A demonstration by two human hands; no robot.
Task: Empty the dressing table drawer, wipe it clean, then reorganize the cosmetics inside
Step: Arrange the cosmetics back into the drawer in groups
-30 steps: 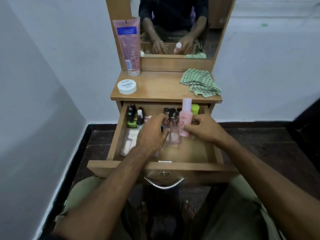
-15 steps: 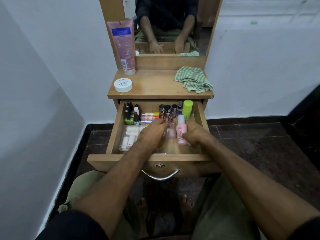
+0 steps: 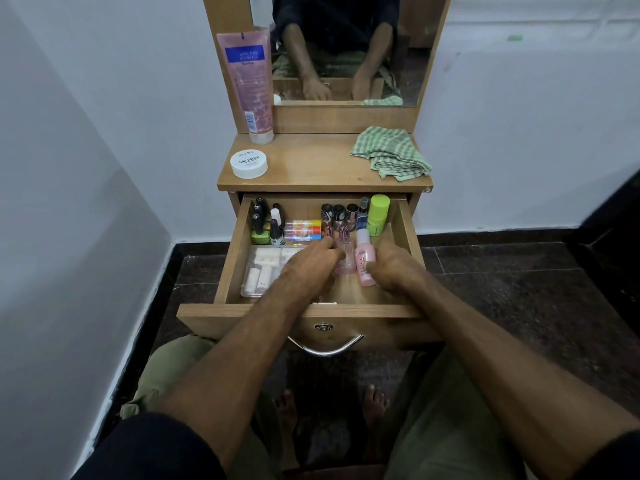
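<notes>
Both hands [image 3: 349, 268] inside crowded open drawer [image 3: 405, 233]

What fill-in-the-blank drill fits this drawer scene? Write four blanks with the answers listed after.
1. The pink tube stands on the tabletop, leaning against the ____ frame.
2. The green checked ____ lies on the right of the tabletop.
3. The white jar on the tabletop is labelled "nail ____".
4. In the drawer, the right hand touches a ____ bottle with a white cap, while the left hand reaches beside it.

Missing words: mirror; cloth; polish; pink
</notes>
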